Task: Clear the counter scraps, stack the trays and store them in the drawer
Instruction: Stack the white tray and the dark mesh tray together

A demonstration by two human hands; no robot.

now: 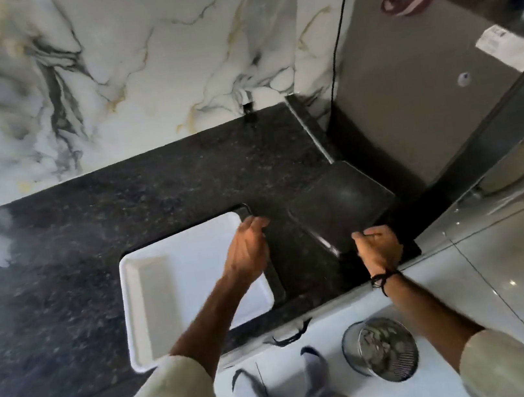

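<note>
A white tray (177,279) lies on the dark granite counter (87,224), and a thin black rim of another tray (274,281) shows under its right side. My left hand (247,248) curls over the white tray's right edge and grips it. A black tray (340,210) rests at the counter's right end, partly over the edge. On its near corner sits my right hand (378,247), holding it with curled fingers. No scraps show on the counter.
A wire bin (383,350) with scraps stands on the floor below the counter. Drawer handles (291,333) run along the white cabinet front. A grey fridge (423,79) stands right of the counter, with a black cable (338,27) down the marble wall.
</note>
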